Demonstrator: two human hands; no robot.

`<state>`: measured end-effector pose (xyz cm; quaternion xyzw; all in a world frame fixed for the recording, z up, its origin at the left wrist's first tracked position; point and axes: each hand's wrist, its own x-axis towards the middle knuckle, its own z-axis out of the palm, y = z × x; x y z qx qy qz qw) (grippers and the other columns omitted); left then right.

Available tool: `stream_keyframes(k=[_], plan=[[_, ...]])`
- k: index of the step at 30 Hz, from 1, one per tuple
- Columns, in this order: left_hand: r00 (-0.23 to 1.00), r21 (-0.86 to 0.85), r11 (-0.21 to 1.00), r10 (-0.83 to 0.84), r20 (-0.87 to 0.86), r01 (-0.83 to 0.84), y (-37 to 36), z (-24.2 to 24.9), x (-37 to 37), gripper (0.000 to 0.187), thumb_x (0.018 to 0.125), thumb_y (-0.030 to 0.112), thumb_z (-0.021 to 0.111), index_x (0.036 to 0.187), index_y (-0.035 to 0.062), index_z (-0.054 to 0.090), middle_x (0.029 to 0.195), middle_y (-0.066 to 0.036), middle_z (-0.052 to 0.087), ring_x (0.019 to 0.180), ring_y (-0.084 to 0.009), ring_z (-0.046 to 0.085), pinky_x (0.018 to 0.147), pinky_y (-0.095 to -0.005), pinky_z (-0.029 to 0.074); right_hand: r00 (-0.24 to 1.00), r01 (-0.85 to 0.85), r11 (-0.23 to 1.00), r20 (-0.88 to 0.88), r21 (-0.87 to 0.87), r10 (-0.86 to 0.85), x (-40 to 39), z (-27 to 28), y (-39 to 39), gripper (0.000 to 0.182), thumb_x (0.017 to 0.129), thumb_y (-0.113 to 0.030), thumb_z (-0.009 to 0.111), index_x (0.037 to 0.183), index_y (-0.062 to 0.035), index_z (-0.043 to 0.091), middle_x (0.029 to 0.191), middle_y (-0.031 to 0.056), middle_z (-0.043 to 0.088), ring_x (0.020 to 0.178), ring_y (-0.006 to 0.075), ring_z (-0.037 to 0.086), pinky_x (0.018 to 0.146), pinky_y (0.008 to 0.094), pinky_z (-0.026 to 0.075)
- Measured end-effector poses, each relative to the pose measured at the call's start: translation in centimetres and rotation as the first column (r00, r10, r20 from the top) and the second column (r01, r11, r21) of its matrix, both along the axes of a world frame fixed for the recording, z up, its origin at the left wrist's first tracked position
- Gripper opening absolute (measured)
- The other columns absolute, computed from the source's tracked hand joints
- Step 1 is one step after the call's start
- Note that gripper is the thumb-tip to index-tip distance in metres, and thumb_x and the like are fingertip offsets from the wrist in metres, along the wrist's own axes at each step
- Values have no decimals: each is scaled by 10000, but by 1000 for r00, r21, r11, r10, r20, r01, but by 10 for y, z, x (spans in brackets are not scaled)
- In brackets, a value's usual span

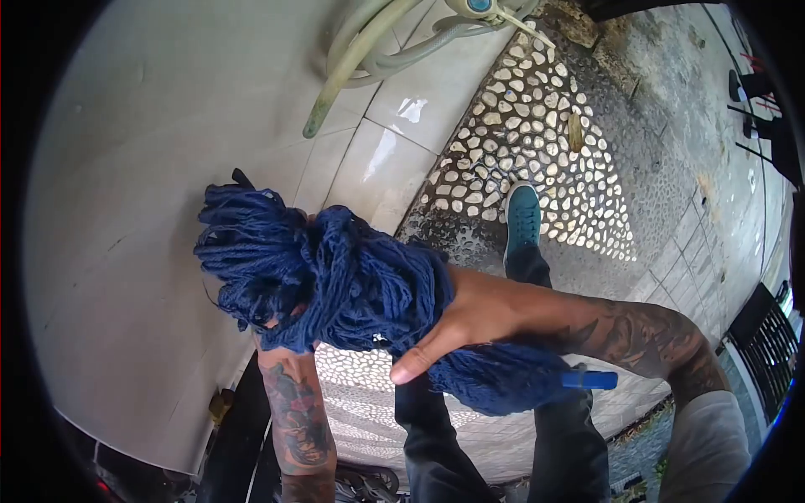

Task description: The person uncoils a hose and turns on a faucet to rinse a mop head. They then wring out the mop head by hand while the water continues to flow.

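Note:
A dark blue string mop head (pixel 377 285) is bunched up in front of me, held off the ground. My right hand (pixel 457 327) wraps round its strands from the right, thumb showing along the near side. Below that wrist, more strands hang toward a bright blue plastic piece (pixel 589 380). At the other end, my left hand (pixel 288 358) is pressed into the bundle; strands cover most of its fingers, though bits of skin show between them. It appears closed on the strands.
A pale hose (pixel 356 67) hangs against the light wall (pixel 151 210) at upper left. Pebbled paving (pixel 537 126) surrounds a teal shoe (pixel 522 220). Dark-trousered legs (pixel 570 444) stand below. A dark slatted thing (pixel 765 344) is at far right.

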<state>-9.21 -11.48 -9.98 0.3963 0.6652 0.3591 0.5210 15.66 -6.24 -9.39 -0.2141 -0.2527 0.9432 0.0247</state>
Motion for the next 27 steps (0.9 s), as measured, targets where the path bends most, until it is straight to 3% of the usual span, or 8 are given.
stream_keyframes(k=[1,2,4,6,8,12,18,27], plan=[[902,-26,959,-273,-335,281,-9,-6,-17,519,1021,203,566,1454,-53,442,1425,-168,548,1286,-313,566,1078,-396,485,991,53,981,112,184,-74,-8,-7,-7,855,713,-227,904,1403,53,484,1334,204,608,1256,288,565,1114,381,404],[900,-21,956,-284,-331,294,-3,-7,-12,519,1021,203,566,1454,-53,442,1425,-168,548,1286,-313,566,1078,-396,485,963,83,928,210,363,-168,-17,-14,-15,869,699,-196,889,1421,46,470,1357,200,597,1292,284,539,1137,362,370],[918,108,986,-75,-391,126,10,-8,4,377,1023,165,554,1329,-54,587,1355,-171,603,1217,-297,612,1037,-400,509,854,320,815,226,483,-468,-39,-23,-24,879,668,-167,854,1422,48,459,1387,222,565,1308,302,526,1138,368,368],[969,90,996,42,-244,-21,20,-14,11,311,1035,154,534,1245,-33,665,1320,-154,638,1197,-252,622,1015,-382,511,793,290,859,397,422,-463,-54,-24,-17,873,670,-191,844,1414,44,455,1374,232,565,1306,337,532,1118,375,395],[631,-22,977,-152,-760,210,36,-8,21,313,1055,173,497,1254,6,671,1287,-125,664,1154,-197,632,995,-354,509,673,289,867,558,406,-485,-76,-31,-20,817,677,-211,834,1370,42,484,1272,242,628,1220,362,608,1044,372,471],[328,-138,897,-292,-898,419,44,-35,-1,367,1069,282,490,1279,31,656,1277,-116,670,1094,-233,658,980,-341,506,527,524,727,501,444,-686,-107,-45,-29,757,684,-225,827,1310,56,509,1167,267,667,1105,406,667,953,395,532],[127,-199,845,-297,-947,496,39,-45,8,370,1021,258,580,1274,-9,624,1283,-122,658,1140,-242,632,1014,-347,479,431,364,748,612,555,-663,-134,-73,-45,629,691,-218,833,1229,4,592,1054,265,699,996,466,667,850,448,562],[-233,-255,762,-141,-962,595,38,-66,11,453,949,221,716,1266,-70,576,1291,-132,640,1210,-256,593,1066,-357,439,378,430,631,507,646,-775,-148,-92,-56,381,751,-160,765,1091,-44,637,962,238,702,940,471,653,792,471,551]])
